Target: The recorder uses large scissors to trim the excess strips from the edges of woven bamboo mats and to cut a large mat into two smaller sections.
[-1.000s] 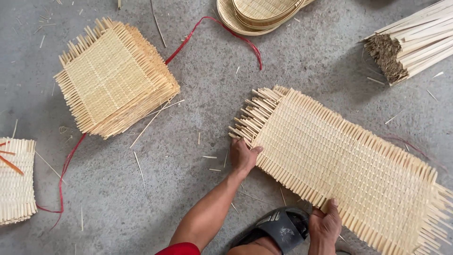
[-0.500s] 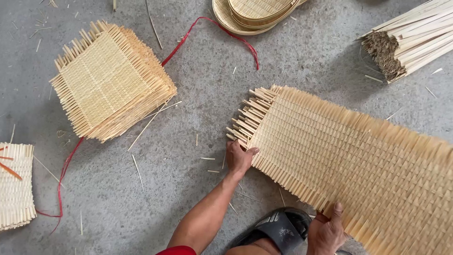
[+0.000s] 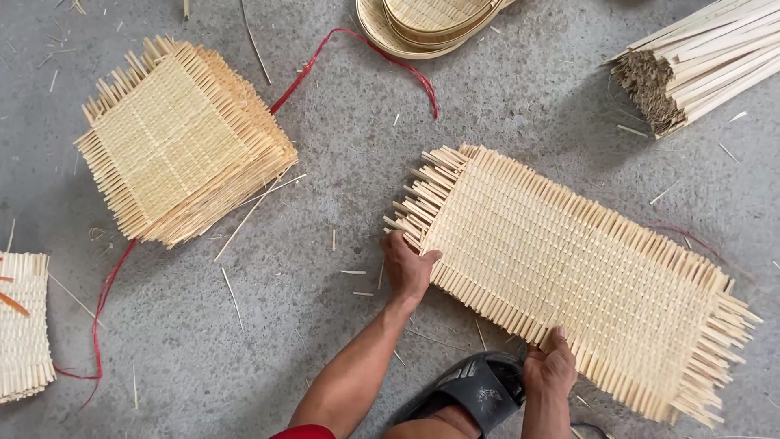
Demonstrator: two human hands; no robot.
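Observation:
A long woven bamboo mat (image 3: 569, 268) lies flat on the grey concrete floor, its loose strip ends sticking out at both short sides. My left hand (image 3: 408, 267) grips the mat's near left corner, fingers curled over the edge. My right hand (image 3: 551, 367) holds the mat's near long edge, thumb on top. A foot in a black sandal (image 3: 475, 390) sits between my two arms, just below the mat's edge.
A stack of square woven mats (image 3: 183, 142) sits at the left, with a red string (image 3: 357, 49) trailing from it. Another woven stack (image 3: 23, 325) is at the far left edge. Round woven baskets (image 3: 431, 23) lie at the top, and a bundle of bamboo strips (image 3: 699, 65) at the top right.
The long mat's right end was raised toward me half a second ago; now it lies flat on the floor. Both hands kept their hold on its near edge.

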